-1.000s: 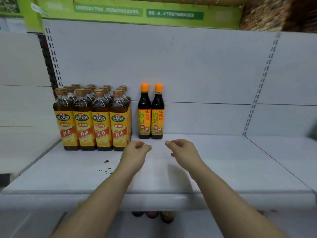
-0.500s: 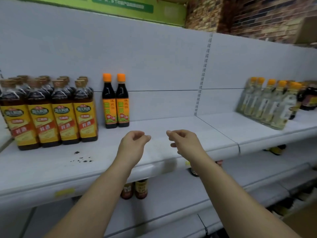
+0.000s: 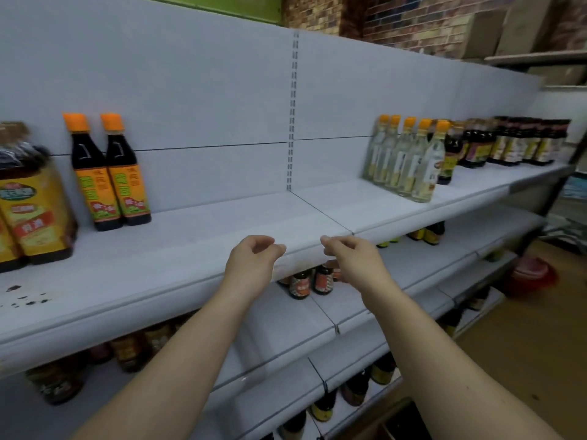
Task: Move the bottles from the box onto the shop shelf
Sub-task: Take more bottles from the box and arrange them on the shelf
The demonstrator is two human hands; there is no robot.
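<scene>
Soft, even light is filling my view; the lens is bowing the shelf (image 3: 190, 249), blurring the yellow-labelled bottles (image 3: 35, 214).

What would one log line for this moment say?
left hand: empty, loosely curled | right hand: empty, loosely curled | two orange-capped bottles: upright on shelf | box: not in view

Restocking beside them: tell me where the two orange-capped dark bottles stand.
Head view, left side: the two orange-capped dark bottles stand at the back of the shelf, just right of the yellow-labelled bottles.
</scene>
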